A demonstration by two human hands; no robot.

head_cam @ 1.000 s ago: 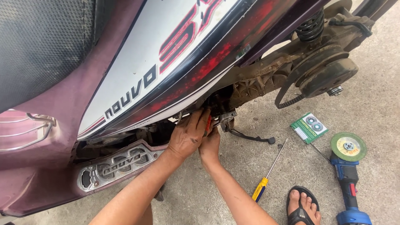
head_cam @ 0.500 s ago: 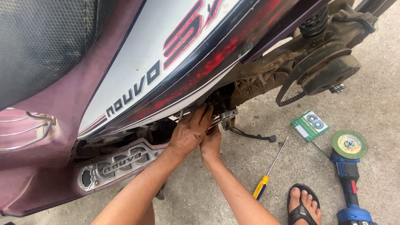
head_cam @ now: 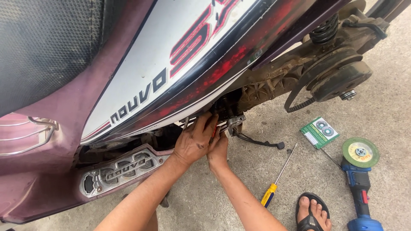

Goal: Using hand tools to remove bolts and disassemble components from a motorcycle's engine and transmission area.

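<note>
One maroon scooter (head_cam: 128, 85) is shown lying over concrete floor (head_cam: 257, 179). Beneath its side panel, the left hand (head_cam: 196, 139) and right hand (head_cam: 219, 147) are pressed together at a metal kick-lever bracket (head_cam: 234, 124); whether either is closed on anything cannot be told. A blue angle grinder (head_cam: 359, 171), a yellow-handled screwdriver (head_cam: 278, 177) and a green box (head_cam: 319, 132) are seen nearby.

Both hands, left hand (head_cam: 195, 139) over right hand (head_cam: 219, 147), press together under the scooter (head_cam: 180, 81) body at a metal fitting (head_cam: 235, 123). A screwdriver (head_cam: 278, 177), small box (head_cam: 319, 132) and grinder (head_cam: 359, 171) lie right.
</note>
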